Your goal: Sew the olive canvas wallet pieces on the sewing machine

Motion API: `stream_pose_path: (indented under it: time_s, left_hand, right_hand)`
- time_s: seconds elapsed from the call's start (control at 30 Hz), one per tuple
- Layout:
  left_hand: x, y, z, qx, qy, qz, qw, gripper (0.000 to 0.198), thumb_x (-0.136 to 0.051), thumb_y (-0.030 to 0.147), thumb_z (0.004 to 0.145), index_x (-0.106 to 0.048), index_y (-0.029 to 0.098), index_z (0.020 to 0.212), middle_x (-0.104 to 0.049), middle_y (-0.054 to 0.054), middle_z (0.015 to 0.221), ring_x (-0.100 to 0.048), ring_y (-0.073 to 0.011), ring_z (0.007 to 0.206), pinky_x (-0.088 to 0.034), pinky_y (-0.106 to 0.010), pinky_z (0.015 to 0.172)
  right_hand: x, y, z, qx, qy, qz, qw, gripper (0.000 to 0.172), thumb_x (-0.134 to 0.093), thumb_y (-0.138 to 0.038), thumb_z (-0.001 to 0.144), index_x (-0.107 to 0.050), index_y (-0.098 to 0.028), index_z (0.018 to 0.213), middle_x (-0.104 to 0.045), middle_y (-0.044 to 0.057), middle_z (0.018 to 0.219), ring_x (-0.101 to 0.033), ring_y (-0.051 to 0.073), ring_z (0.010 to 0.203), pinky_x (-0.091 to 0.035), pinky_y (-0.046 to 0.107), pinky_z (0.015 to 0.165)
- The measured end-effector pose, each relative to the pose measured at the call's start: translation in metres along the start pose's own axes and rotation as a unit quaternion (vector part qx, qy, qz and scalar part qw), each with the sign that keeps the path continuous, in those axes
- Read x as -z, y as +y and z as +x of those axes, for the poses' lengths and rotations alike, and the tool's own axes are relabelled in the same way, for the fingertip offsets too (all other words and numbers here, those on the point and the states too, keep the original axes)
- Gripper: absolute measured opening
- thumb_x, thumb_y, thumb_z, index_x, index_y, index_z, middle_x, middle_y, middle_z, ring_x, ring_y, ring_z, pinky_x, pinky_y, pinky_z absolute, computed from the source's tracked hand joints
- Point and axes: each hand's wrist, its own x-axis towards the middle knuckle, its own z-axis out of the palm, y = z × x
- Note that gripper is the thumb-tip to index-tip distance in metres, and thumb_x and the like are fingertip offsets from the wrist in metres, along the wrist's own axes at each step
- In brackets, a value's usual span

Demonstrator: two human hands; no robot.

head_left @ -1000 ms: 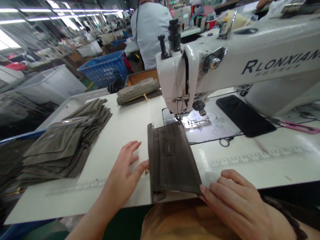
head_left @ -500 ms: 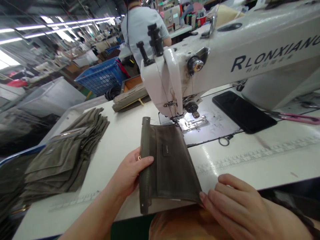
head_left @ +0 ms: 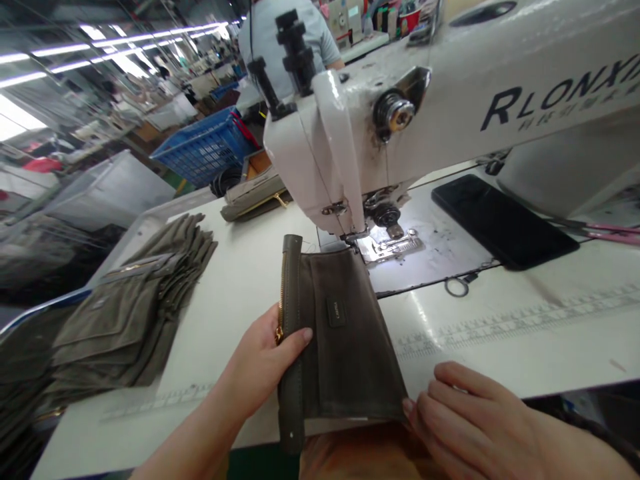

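A dark olive pouch [head_left: 357, 360] with a small label patch lies under the needle area of the sewing machine [head_left: 345, 167], its far edge by the presser foot. My left hand [head_left: 270, 353] is closed on the pouch's left band, thumb on top, beside a gold zipper [head_left: 282, 300] along the band's outer side. The fingers below the band are hidden. My right hand [head_left: 460, 413] pinches the near right corner of the pouch at its fingertips.
A stack of olive pouches [head_left: 120, 313] lies to the left. Behind the machine head is another zipped pouch [head_left: 255, 197]. A black phone [head_left: 503, 220], pink-handled scissors [head_left: 610, 232] and a metal ring [head_left: 457, 287] lie right. Beyond are a blue crate [head_left: 205, 150] and a person [head_left: 287, 47].
The left band has tilted, so more of the gold zipper shows. The machine appears larger and nearer in view. Both hands keep their hold on the pouch.
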Motion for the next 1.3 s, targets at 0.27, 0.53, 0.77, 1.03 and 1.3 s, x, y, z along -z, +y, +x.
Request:
stream_pose_path:
  time_s: [0.27,0.53,0.77,1.03,1.3]
  left_hand:
    - [0.001,0.001,0.012,-0.028,0.027,0.075,0.996,0.033,-0.059,0.034,0.075,-0.052,0.016,0.102,-0.064,-0.006,0.096,-0.059,-0.0266,0.092,-0.047,-0.038,0.080]
    - [0.010,0.002,0.033,-0.037,0.042,0.071,0.996,0.030,-0.062,0.032,0.072,-0.055,0.018,0.097,-0.064,-0.005,0.094,-0.058,-0.0274,0.093,-0.047,-0.035,0.078]
    - [0.018,0.001,0.054,-0.060,0.052,0.086,0.993,0.025,-0.061,0.029,0.069,-0.057,0.016,0.090,-0.063,-0.005,0.087,-0.057,-0.0265,0.088,-0.047,-0.034,0.075]
    - [0.024,0.008,0.074,-0.095,0.060,0.144,0.983,0.020,-0.057,0.030,0.071,-0.056,0.015,0.085,-0.062,-0.003,0.083,-0.057,-0.0242,0.082,-0.046,-0.033,0.073]
    - [0.032,0.027,0.086,-0.127,0.095,0.325,0.932,0.022,-0.054,0.028,0.075,-0.053,0.014,0.091,-0.060,-0.006,0.087,-0.056,-0.0255,0.081,-0.044,-0.037,0.074]
  right_hand:
    - [-0.004,0.009,0.011,-0.019,-0.032,-0.033,0.999,0.035,-0.029,-0.001,0.079,-0.060,-0.017,0.071,-0.051,0.003,0.063,-0.043,0.017,0.061,-0.030,0.034,0.072]
    - [-0.004,0.030,0.033,-0.010,-0.077,-0.005,0.997,0.012,-0.047,-0.006,0.064,-0.052,-0.016,0.062,-0.046,0.002,0.061,-0.037,0.016,0.058,-0.027,0.032,0.062]
    - [-0.013,0.049,0.047,0.028,-0.084,-0.036,0.995,0.006,-0.052,-0.009,0.061,-0.053,-0.016,0.060,-0.046,0.003,0.060,-0.036,0.016,0.057,-0.025,0.032,0.059]
    - [-0.015,0.068,0.059,0.031,-0.070,-0.030,0.997,0.014,-0.045,-0.006,0.068,-0.054,-0.015,0.061,-0.045,0.003,0.058,-0.034,0.016,0.056,-0.023,0.031,0.057]
    - [-0.025,0.085,0.060,-0.012,-0.032,-0.016,0.999,0.028,-0.034,-0.005,0.081,-0.052,-0.014,0.062,-0.042,0.004,0.061,-0.029,0.016,0.056,-0.020,0.031,0.055]
